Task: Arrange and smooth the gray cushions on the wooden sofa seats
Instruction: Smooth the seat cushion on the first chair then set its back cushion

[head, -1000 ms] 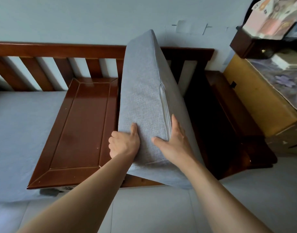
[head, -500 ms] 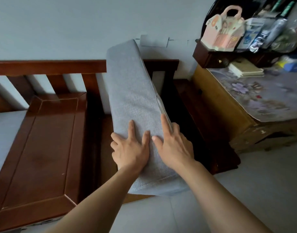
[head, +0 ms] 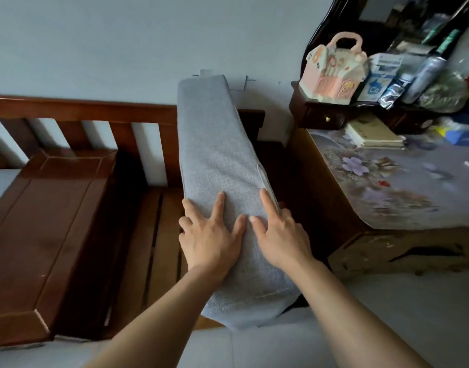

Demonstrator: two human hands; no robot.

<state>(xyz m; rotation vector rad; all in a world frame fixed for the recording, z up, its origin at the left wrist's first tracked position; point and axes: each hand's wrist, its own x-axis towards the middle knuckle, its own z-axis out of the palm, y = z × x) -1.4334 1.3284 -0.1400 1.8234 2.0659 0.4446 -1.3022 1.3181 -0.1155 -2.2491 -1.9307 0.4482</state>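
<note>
Gray cushion, second (head: 0, 184): a pale gray strip is seen at the far left edge, lying beside the wooden panel.

Wooden panel (head: 50, 235): a framed red-brown panel is set flat on the sofa, left of the slatted seat.

Sofa backrest (head: 82, 110): a horizontal rail with upright slats is shown against the pale wall.

Slatted seat (head: 156, 240): bare wooden slats are exposed between the panel and the cushion.

Left hand (head: 210, 235): laid flat with fingers spread on the cushion's upper face, pressing rather than gripping; nothing is enclosed.

Gray cushion (head: 214, 144): stood on edge and tilted, its far end risen above the backrest and against the wall, its near end overhanging the front of the seat. A zip seam is seen along its right edge.

Right hand (head: 281, 235): laid open just beside the left, index finger extended along the zip seam; whether the other fingers are curled over the edge cannot be told.

Side cabinet (head: 387, 251): stood right of the sofa, topped by a floral cloth.

Pink house-shaped box (head: 334, 73): placed on a dark shelf above the cabinet, among bottles and packets.
</note>
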